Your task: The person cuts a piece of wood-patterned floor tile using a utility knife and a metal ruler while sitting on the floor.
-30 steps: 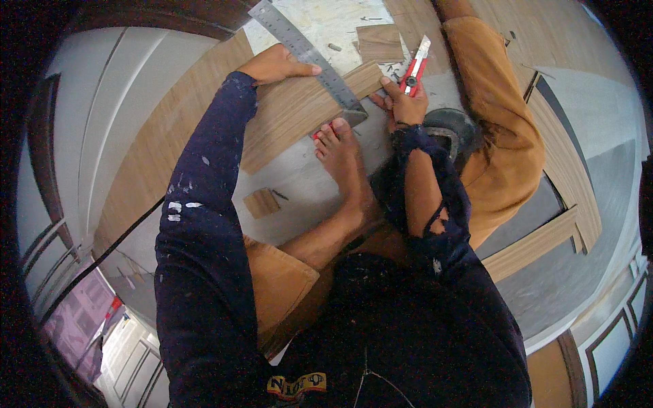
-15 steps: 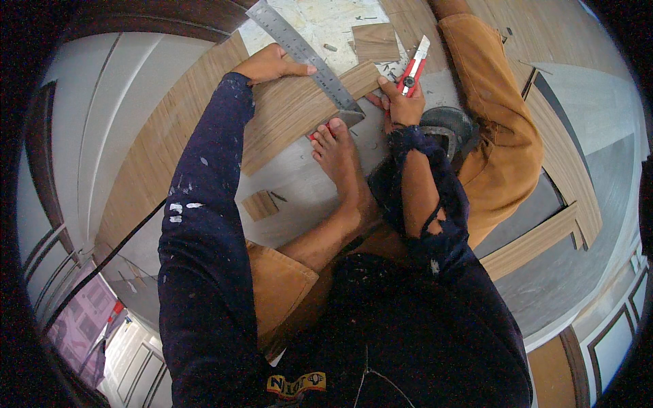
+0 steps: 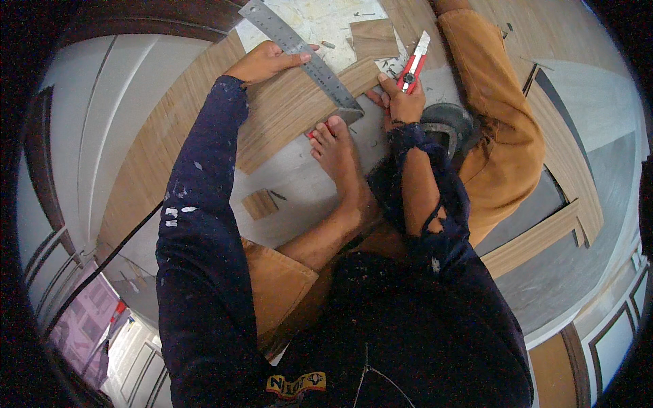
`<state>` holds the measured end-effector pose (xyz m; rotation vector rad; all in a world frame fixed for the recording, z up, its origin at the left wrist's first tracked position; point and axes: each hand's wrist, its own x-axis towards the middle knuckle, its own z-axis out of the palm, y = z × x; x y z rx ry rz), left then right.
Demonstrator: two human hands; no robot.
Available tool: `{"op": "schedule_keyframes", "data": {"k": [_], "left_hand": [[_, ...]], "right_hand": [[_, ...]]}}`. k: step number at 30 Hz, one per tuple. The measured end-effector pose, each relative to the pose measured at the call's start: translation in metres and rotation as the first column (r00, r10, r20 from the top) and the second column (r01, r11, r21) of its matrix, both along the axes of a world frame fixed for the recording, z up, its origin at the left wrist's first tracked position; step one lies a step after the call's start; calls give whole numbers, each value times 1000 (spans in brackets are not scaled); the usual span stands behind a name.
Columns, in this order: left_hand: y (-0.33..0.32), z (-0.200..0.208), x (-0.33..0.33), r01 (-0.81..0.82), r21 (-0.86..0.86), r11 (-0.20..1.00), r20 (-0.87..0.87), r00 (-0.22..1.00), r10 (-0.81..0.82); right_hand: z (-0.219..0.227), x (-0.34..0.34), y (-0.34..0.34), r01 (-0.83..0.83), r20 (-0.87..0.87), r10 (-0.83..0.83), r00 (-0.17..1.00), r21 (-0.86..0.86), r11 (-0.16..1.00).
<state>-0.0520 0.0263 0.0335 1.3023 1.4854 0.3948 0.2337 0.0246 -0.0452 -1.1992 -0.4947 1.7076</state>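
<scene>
Wood-grain plank (image 3: 282,115) on the grey floor (image 3: 299,173), metal square (image 3: 325,83) across it.
At the plank's far edge the left hand (image 3: 267,62) pinches the square's blade between thumb and fingers; by the plank's right end the right hand (image 3: 406,105) is closed around a red cutter (image 3: 414,66), blade out, though I cannot tell whether its thumb touches the wood. Bare foot (image 3: 333,148) at the plank's near edge; one offcut (image 3: 374,39) beyond the plank, a smaller offcut (image 3: 258,205) nearer the body.

Soft, even light falls across the wood-grain plank (image 3: 289,119). Fisheye distortion curves the white panels (image 3: 126,102) toward blackened corners; grain speckles the dark shirt (image 3: 401,326).
</scene>
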Motion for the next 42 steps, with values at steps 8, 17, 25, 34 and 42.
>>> {"op": "schedule_keyframes", "data": {"k": [8,17,25,34,42], "left_hand": [[-1,-3,-2,-14,4,1000,40,999,14],[6,2,5,-38,-87,995,-198,980,20],[-7,-21,-7,-155,92,984,-85,983,163],[-1,-33,-22,-4,146,989,-214,976,35],[-4,-8,-5,-75,62,995,-185,979,86]], "right_hand": [[2,-1,2,16,28,-17,999,7,1000],[-14,9,4,-32,2,32,999,7,999],[-1,2,2,-68,-25,68,997,-10,998],[-3,3,1,-13,-34,12,999,-11,1000],[9,4,3,-36,-25,36,999,-9,999]]}}
